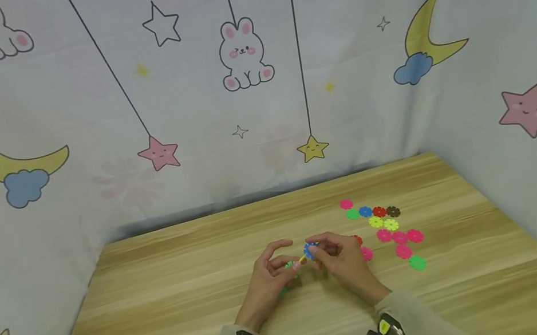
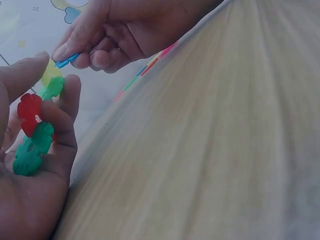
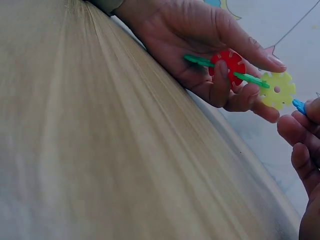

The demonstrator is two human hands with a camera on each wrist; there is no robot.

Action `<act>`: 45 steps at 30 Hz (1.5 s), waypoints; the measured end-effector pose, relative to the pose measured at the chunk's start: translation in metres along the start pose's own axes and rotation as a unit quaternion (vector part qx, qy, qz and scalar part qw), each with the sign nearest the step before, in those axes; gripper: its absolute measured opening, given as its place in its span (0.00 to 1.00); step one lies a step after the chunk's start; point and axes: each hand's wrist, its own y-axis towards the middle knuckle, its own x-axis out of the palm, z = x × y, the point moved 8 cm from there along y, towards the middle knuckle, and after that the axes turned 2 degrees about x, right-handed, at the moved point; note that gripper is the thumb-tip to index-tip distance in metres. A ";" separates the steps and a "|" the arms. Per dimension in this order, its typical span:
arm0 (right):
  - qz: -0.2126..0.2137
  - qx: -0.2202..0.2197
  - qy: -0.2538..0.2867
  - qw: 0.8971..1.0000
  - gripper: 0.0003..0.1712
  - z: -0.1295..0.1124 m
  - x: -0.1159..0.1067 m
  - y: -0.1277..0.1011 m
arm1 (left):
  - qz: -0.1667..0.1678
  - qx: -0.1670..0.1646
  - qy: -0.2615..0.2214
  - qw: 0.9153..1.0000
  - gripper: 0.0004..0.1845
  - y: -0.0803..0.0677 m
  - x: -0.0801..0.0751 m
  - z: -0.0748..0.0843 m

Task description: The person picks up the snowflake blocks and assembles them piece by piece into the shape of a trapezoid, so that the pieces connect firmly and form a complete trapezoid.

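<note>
A short chain of notched plastic snowflake discs lies along my left hand (image 1: 268, 276), whose fingers curl round it. In the right wrist view the chain runs from a green disc (image 3: 197, 60) through a red disc (image 3: 229, 69) and a second green disc (image 3: 251, 80) to a yellow disc (image 3: 278, 90) at its free end. Between thumb and fingers my right hand (image 1: 344, 260) pinches a blue disc (image 1: 309, 250). Its edge is right at the yellow disc's rim; whether the two are interlocked I cannot tell. Both hands are above the table.
Loose discs lie flat on the wooden table (image 1: 163, 299) to the right and beyond the right hand: several pink discs (image 1: 400, 237), a green disc (image 1: 417, 262), a brown disc (image 1: 392, 211), yellow discs (image 1: 375, 222) and others. A printed cloth (image 1: 207, 107) hangs behind the table.
</note>
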 end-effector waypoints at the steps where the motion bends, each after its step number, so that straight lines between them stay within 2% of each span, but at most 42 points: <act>1: -0.003 -0.001 0.001 1.000 0.09 -0.001 0.000 0.000 | 0.000 0.000 0.003 1.000 0.32 0.000 0.000 0.000; 5: -0.013 -0.001 0.005 1.000 0.09 0.002 0.000 0.000 | -0.004 0.002 0.010 1.000 0.32 0.000 0.002 -0.001; 13: -0.036 0.023 0.009 0.999 0.10 0.028 0.004 0.000 | -0.008 0.004 0.016 1.000 0.32 0.000 0.003 -0.001; 22: -0.082 0.014 0.027 0.996 0.13 0.030 0.011 0.002 | -0.011 0.010 0.024 1.000 0.35 -0.001 0.003 0.002; 26: -0.099 0.017 0.018 0.995 0.15 0.031 0.015 0.001 | -0.012 0.002 0.013 1.000 0.30 -0.003 0.002 0.002; 31: -0.112 0.027 0.031 0.993 0.21 0.036 0.018 -0.002 | -0.023 -0.009 0.003 1.000 0.27 -0.002 0.003 -0.001; 36: -0.118 0.028 0.052 0.991 0.20 0.038 0.018 -0.003 | -0.020 -0.003 0.014 1.000 0.29 -0.001 0.004 -0.002; 38: -0.116 0.028 0.054 0.991 0.19 0.037 0.017 -0.002 | -0.014 -0.003 0.012 1.000 0.29 -0.001 0.003 -0.001; 41: -0.092 0.026 0.044 0.994 0.16 0.037 0.013 -0.001 | -0.004 -0.004 0.016 1.000 0.29 -0.002 0.001 0.000; 45: -0.014 0.018 -0.005 1.000 0.13 0.038 -0.002 0.001 | 0.001 -0.002 0.025 1.000 0.31 -0.002 0.000 0.002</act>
